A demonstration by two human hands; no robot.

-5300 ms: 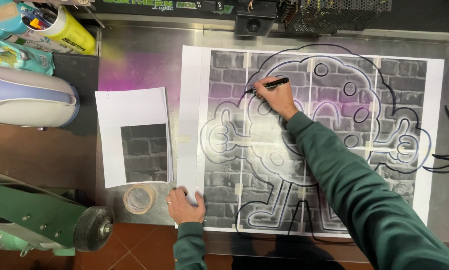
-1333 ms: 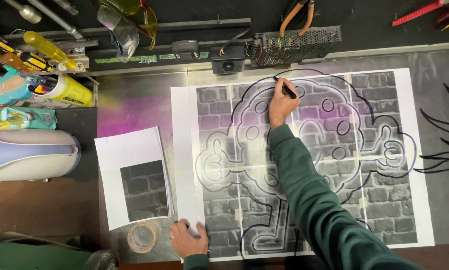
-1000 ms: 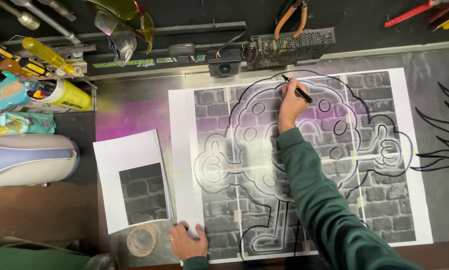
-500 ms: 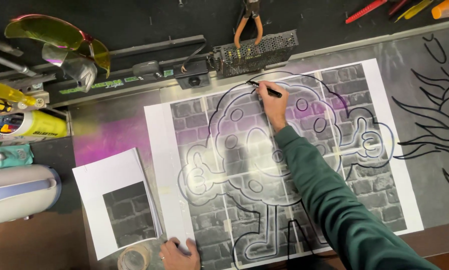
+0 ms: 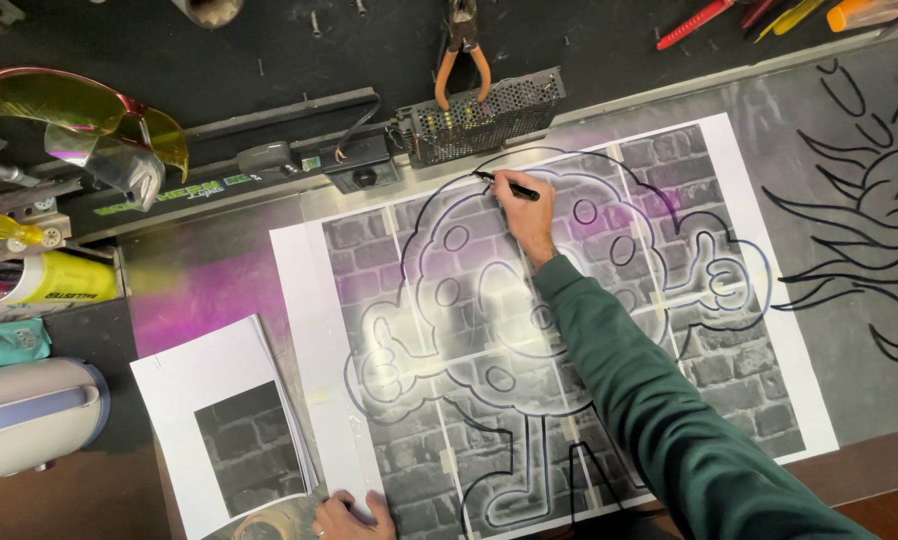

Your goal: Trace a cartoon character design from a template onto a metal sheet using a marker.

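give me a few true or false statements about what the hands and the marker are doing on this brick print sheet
1. The right hand holds a black marker with its tip at the upper part of the outline on the brick print sheet. True.
2. The left hand is lifted clear of the sheet. False: it rests on the sheet's lower left edge.
3. Orange-handled pliers lie beyond the top of the sheet. True.
4. The small stack of paper lies to the right of the sheet. False: it lies to its left.
5. The sleeve on the right arm is red. False: it is dark green.
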